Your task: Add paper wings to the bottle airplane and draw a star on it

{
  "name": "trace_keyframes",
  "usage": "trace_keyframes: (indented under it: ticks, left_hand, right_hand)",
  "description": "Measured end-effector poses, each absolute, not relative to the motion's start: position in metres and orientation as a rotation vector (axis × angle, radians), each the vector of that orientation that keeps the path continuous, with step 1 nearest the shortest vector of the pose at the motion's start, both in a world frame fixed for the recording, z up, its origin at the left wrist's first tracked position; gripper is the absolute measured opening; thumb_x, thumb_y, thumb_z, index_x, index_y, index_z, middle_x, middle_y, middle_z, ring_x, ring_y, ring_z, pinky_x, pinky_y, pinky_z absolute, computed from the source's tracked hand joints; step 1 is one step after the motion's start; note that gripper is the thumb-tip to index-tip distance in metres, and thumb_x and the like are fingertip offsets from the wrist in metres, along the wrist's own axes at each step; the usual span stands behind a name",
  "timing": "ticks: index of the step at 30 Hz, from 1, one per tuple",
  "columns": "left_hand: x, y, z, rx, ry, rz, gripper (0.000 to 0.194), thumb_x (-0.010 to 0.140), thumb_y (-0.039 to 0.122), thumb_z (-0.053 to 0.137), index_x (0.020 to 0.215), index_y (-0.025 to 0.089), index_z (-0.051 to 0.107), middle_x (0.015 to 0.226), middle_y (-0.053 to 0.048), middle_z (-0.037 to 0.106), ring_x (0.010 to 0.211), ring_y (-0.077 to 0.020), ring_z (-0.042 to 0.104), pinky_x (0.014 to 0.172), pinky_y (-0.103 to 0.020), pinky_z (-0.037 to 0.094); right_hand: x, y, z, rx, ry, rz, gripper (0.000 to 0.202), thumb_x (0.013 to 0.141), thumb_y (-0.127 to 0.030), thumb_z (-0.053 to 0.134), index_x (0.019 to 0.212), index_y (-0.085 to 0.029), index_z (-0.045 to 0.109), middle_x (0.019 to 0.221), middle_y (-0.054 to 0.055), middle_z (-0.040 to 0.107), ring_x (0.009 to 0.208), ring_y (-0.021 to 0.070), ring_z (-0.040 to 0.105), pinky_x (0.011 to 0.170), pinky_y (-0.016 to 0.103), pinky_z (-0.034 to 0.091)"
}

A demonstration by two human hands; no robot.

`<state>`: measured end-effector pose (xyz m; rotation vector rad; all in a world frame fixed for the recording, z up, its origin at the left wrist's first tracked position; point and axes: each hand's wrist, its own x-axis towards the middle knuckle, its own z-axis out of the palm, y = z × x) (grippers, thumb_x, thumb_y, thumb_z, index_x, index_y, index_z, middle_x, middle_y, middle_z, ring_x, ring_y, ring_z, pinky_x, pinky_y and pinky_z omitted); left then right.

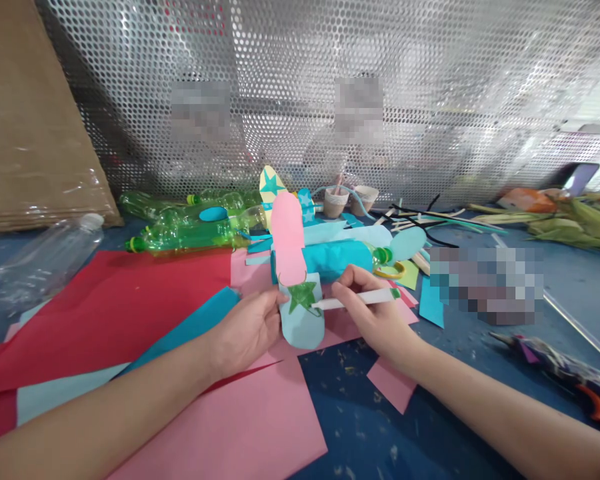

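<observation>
My left hand point(247, 327) pinches the left edge of a light blue paper piece point(303, 332) with a rounded lower end. On that piece is a star point(303, 297), mostly coloured in green. Between the fingers of my right hand point(375, 320) is a white felt-tip marker point(363, 299) with a green end, its tip touching the star's right side. A rounded pink paper piece point(287, 233) stands just behind, against a bottle wrapped in blue paper point(340, 258). The bottle's green cap point(381, 256) points right, beside a pale blue paper oval point(409, 244).
Red paper point(155, 293) and pink paper point(240, 420) lie to the left and in front. Green plastic bottles point(190, 237) line the back left. A glue gun point(555, 367) lies at right, corn husks point(555, 217) behind it. A perforated metal sheet point(290, 80) closes off the back.
</observation>
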<state>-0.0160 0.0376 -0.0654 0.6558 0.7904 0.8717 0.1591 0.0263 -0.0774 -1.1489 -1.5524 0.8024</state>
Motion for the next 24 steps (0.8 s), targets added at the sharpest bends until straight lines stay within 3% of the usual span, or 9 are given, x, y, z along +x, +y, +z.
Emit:
trace_keyframes:
  ticks: [24]
  left_hand:
    - [-0.017,0.0398,-0.0688,0.677,0.714,0.848,0.022,0.077,0.008,0.051,0.089,0.014,0.069,0.098,-0.009,0.074,0.114,-0.0269,0.059,0.102,-0.039,0.041]
  right_hand:
    - [0.1591,0.026,-0.0755,-1.128,-1.526,0.822,0.027,0.083,-0.028,0.051,0.059,-0.024,0.038,0.054,-0.006,0.036,0.052,0.0122,0.032,0.049,0.027,0.026]
